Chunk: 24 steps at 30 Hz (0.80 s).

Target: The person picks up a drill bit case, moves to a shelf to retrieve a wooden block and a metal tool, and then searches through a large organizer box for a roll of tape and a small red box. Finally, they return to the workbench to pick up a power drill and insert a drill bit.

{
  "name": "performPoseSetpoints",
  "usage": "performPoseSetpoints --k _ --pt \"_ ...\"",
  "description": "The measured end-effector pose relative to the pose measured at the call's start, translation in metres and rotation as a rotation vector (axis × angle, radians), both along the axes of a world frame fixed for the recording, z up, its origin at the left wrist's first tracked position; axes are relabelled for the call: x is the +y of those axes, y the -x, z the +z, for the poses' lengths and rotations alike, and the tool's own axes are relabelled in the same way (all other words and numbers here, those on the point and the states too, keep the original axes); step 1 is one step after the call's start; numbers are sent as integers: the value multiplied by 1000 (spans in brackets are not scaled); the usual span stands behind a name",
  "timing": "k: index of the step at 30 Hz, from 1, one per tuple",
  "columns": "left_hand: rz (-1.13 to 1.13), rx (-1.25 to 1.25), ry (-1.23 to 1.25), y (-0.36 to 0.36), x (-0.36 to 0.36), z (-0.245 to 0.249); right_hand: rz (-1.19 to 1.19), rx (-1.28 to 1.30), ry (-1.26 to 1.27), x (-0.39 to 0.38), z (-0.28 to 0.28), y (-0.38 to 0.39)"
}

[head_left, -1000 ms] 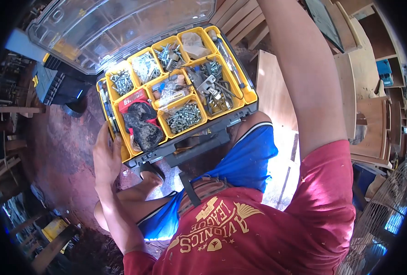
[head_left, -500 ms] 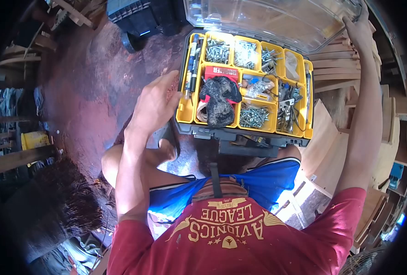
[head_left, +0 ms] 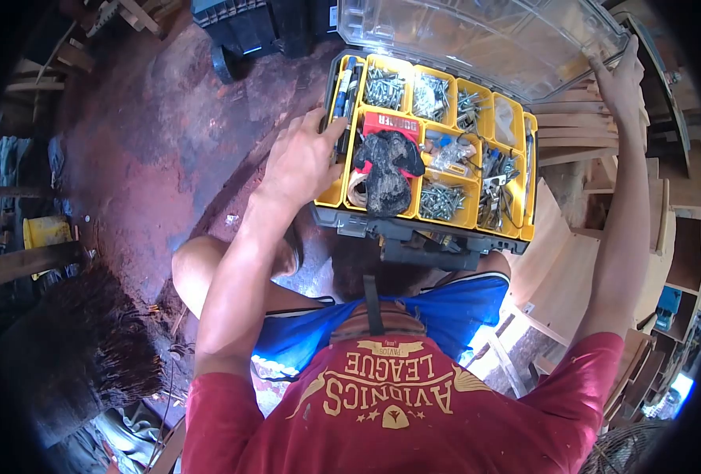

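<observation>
A black and yellow parts organizer (head_left: 339,199) stands open before me, its compartments filled with screws (head_left: 443,201) and small hardware. My left hand (head_left: 299,158) reaches over its left side, thumb and fingers apart, at the long compartment holding markers (head_left: 345,91). Whether the fingertips touch a marker is hard to see. At the upper right, my right hand (head_left: 623,88) grips the corner of the raised clear lid (head_left: 477,39). A dirty dark cloth-like item (head_left: 388,178) lies in a middle compartment, partly over a red box (head_left: 390,122).
A black case (head_left: 240,28) sits on the reddish floor (head_left: 153,150) beyond the organizer. Wooden boards (head_left: 560,237) and stacked curved wood pieces (head_left: 576,130) are on the right. A bundle of dark bristles (head_left: 105,355) and a yellow container (head_left: 46,233) are at left.
My left hand has moved right, from beside the organizer to over its left compartment. My right hand still holds the lid, which has shifted slightly right and down in view.
</observation>
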<state>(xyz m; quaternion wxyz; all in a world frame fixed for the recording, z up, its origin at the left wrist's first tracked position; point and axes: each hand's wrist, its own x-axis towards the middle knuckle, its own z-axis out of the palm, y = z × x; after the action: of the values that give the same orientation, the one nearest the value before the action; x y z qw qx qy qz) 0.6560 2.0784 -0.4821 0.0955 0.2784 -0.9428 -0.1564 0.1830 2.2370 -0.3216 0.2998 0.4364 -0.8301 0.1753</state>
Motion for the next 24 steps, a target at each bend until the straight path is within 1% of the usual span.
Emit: performPoseSetpoints --k 1,3,4,5,7,8,10,12,14,16,17,19,22,24 --pt "-25 25 49 1 0 -6 7 7 6 3 -4 -6" --pt "-60 53 130 4 -1 -16 26 107 52 8 -11 -16" --pt "-54 42 133 4 0 -16 38 156 74 11 -17 -20" --pt "-47 31 136 4 1 -17 26 265 94 17 -27 -18" --pt "-36 21 109 3 3 -14 67 101 122 26 -40 -54" --pt "-52 49 146 3 4 -16 89 18 137 30 -47 -77" --pt "-90 101 219 1 3 -20 249 -111 155 34 -65 -122" --pt "-70 82 165 0 4 -19 313 -225 95 48 -103 -141" --pt "-55 82 112 1 3 -17 396 -361 87 61 -142 -164" --pt "-33 104 65 1 -1 -16 315 -362 -56 72 -153 -196" --pt "-42 109 32 1 -1 -12 294 -386 -55 79 -164 -197" --pt "-41 110 47 2 4 -10 253 -436 -53 89 -189 -194" --pt "-25 141 76 3 4 -12 249 -432 -42 94 -199 -195" --pt "6 166 63 7 7 -16 207 -491 43 93 -199 -196"
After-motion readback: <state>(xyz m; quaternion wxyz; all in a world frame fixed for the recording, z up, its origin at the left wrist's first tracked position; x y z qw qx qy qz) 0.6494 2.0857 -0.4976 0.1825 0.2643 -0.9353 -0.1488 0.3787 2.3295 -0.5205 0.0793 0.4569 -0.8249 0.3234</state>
